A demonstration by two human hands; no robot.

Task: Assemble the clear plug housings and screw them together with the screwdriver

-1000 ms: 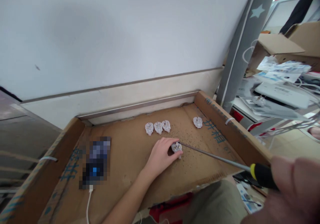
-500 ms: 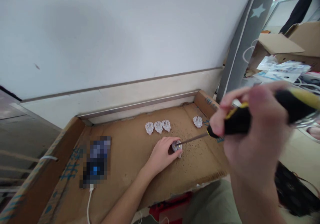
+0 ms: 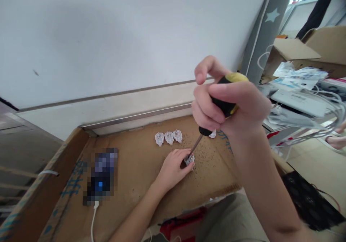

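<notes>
My left hand (image 3: 173, 169) pins a small white plug part (image 3: 189, 160) down on the cardboard tray (image 3: 135, 177). My right hand (image 3: 224, 105) grips a black-and-yellow screwdriver (image 3: 225, 103) nearly upright, its shaft slanting down and its tip resting on the plug part. Three more white plug parts (image 3: 169, 137) lie in a row just behind my left hand. Another plug part (image 3: 213, 134) peeks out beside the screwdriver handle, mostly hidden by my right hand.
A blurred dark device (image 3: 102, 175) with a white cable (image 3: 93, 220) lies on the tray's left side. Small dark specks (image 3: 205, 155) are scattered on the cardboard. A grey post (image 3: 259, 40), cardboard boxes (image 3: 294, 52) and tangled white cables (image 3: 313, 115) stand to the right. A white wall rises behind.
My right hand has swung the screwdriver from low at the right up to nearly upright over the plug part. My left hand has stayed on the part.
</notes>
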